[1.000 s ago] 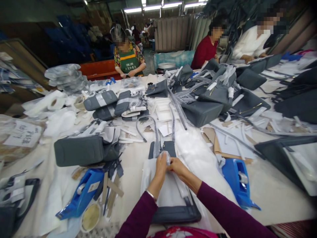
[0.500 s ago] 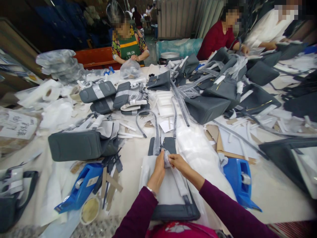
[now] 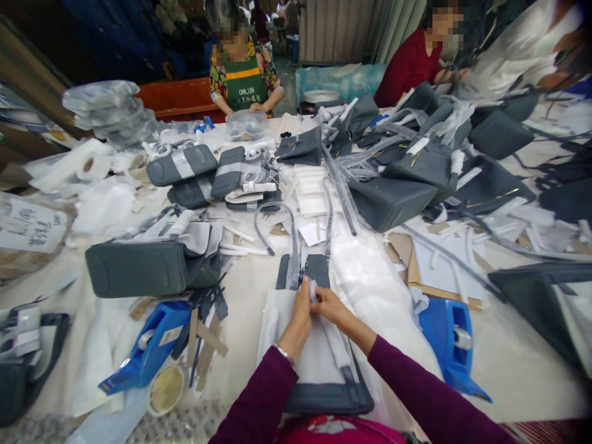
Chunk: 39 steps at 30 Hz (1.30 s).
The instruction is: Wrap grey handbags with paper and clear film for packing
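A dark grey-blue handbag lies flat before me, a white protective sheet over its middle. Close together near its upper end, my left hand and my right hand pinch a small piece of pale wrapping. The fingers of both hands are closed on it and partly hide it. From the bag's far end run straps in clear plastic wrap. Below my right hand a white-wrapped handle slants down across the sheet.
Blue tape dispensers stand on the left and right. A round tub sits at front left. Another grey bag rests beyond it, and more bags pile up at back right. Co-workers work across the table.
My right hand has shifted slightly left, closer to my left hand, and less of the pale wrapping shows between them. The camera view has shifted slightly.
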Available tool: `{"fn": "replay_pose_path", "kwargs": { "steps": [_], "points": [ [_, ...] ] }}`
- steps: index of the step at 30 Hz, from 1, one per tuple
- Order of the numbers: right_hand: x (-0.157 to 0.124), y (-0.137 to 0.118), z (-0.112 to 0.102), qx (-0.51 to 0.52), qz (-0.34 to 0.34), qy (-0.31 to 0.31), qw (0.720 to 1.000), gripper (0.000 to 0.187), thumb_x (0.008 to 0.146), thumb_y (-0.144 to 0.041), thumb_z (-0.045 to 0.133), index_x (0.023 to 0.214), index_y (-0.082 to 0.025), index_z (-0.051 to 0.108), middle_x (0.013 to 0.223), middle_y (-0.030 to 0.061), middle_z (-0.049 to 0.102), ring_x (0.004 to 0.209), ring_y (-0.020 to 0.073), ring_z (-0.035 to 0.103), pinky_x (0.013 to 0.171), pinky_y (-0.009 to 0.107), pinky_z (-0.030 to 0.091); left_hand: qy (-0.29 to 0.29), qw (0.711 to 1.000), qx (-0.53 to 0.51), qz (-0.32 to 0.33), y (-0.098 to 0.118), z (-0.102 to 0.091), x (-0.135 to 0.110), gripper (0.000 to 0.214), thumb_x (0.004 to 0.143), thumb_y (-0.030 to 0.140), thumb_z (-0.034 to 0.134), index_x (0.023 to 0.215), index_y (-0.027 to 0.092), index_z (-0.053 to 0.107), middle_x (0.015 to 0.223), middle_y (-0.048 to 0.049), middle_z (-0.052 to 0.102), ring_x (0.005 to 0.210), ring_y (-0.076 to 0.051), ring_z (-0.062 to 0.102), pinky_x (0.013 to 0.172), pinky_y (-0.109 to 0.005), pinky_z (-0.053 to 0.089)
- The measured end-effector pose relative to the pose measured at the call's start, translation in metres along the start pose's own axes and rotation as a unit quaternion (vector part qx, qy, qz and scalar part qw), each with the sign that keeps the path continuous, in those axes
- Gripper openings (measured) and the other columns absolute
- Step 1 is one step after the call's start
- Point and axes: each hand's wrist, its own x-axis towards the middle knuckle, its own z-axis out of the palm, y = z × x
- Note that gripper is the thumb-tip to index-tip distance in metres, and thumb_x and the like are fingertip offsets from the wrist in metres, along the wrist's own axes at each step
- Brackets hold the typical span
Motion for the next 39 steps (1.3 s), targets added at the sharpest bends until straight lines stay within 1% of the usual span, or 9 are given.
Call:
{"fn": "replay_pose_path", "kwargs": {
  "steps": [6,11,13,17,23,26,32,35,39],
  "points": [
    [-0.007,0.002,-0.007,-0.041,-0.06,0.026,0.997,0.01,0.061,-0.012,0.052,0.064,-0.018,0.045,0.067,-0.0042,0.044,0.066,0.013,0.042,0.062,0.026,0.03,0.032,0.995,0.069,0.07,0.014,-0.028,-0.009,0.022,0.072,0.037,0.073,0.078,0.017,0.064,0.077,-0.0013,0.064,0.084,-0.016,0.058,0.079,-0.024,0.041],
    [-0.016,0.001,-0.008,-0.125,-0.122,0.044,0.984,0.012,0.066,-0.008,0.048,0.066,-0.019,0.044,0.073,-0.0017,0.044,0.07,0.0145,0.044,0.066,0.027,0.034,-0.122,0.985,0.124,0.011,0.024,-0.033,-0.013,0.034,0.063,0.043,0.077,0.064,0.011,0.066,0.061,-0.0029,0.062,0.062,-0.016,0.055,0.063,-0.026,0.04],
    [-0.022,0.004,-0.01,-0.157,-0.132,0.055,0.977,0.013,0.069,-0.008,0.048,0.074,-0.019,0.049,0.081,0.0009,0.048,0.079,0.0165,0.049,0.072,0.028,0.038,-0.128,0.986,0.109,0.006,0.023,-0.031,-0.014,0.036,0.058,0.042,0.08,0.07,0.009,0.069,0.067,-0.0052,0.066,0.063,-0.016,0.056,0.063,-0.027,0.041],
    [-0.043,0.005,-0.016,-0.248,-0.028,0.09,0.964,0.038,0.071,-0.024,0.062,0.106,-0.016,0.049,0.105,0.0097,0.052,0.098,0.0234,0.053,0.084,0.035,0.042,-0.123,0.989,0.087,-0.01,0.015,-0.031,-0.016,0.037,0.054,0.039,0.081,0.074,0.01,0.07,0.071,-0.0063,0.068,0.064,-0.016,0.057,0.064,-0.027,0.041],
    [-0.07,-0.007,-0.005,-0.38,0.154,-0.009,0.912,0.081,0.068,-0.032,0.07,0.136,-0.01,0.032,0.122,0.0204,0.052,0.099,0.032,0.06,0.078,0.038,0.043,-0.12,0.989,0.074,-0.034,0.009,-0.038,-0.019,0.036,0.05,0.035,0.084,0.073,0.011,0.071,0.074,-0.0056,0.069,0.064,-0.014,0.057,0.065,-0.026,0.042],
    [-0.073,-0.014,-0.01,-0.35,0.176,0.002,0.92,0.065,0.07,-0.029,0.066,0.127,-0.01,0.041,0.112,0.0166,0.06,0.099,0.0291,0.06,0.079,0.034,0.042,-0.113,0.99,0.075,-0.044,0.008,-0.04,-0.021,0.035,0.051,0.036,0.083,0.073,0.011,0.071,0.071,-0.005,0.068,0.062,-0.014,0.057,0.062,-0.025,0.041],
    [-0.099,-0.019,-0.027,-0.213,0.114,0.014,0.97,0.023,0.071,-0.039,0.062,0.072,-0.02,0.05,0.074,0.0014,0.062,0.071,0.0174,0.057,0.065,0.027,0.041,-0.114,0.986,0.087,-0.082,0.003,-0.041,-0.025,0.029,0.052,0.03,0.082,0.066,0.01,0.067,0.05,0.0016,0.057,0.04,-0.007,0.043,0.044,-0.021,0.031],
    [-0.118,-0.011,-0.018,-0.112,0.132,-0.025,0.985,0.018,0.071,-0.035,0.06,0.075,-0.021,0.048,0.065,-0.0033,0.058,0.057,0.0126,0.054,0.053,0.023,0.039,-0.117,0.984,0.088,-0.105,-0.001,-0.041,-0.034,0.032,0.057,0.032,0.08,0.076,0.011,0.066,0.051,0.0023,0.057,0.036,-0.007,0.043,0.039,-0.02,0.032],
    [-0.129,0.001,-0.009,-0.041,0.171,-0.081,0.981,0.012,0.073,-0.029,0.051,0.082,-0.021,0.05,0.054,-0.006,0.055,0.043,0.0104,0.051,0.044,0.02,0.037,-0.13,0.985,0.021,-0.114,-0.005,-0.039,-0.051,0.039,0.063,0.038,0.077,0.089,0.013,0.06,0.085,-0.0089,0.068,0.063,-0.02,0.067,0.057,-0.029,0.051]
  ]
}}
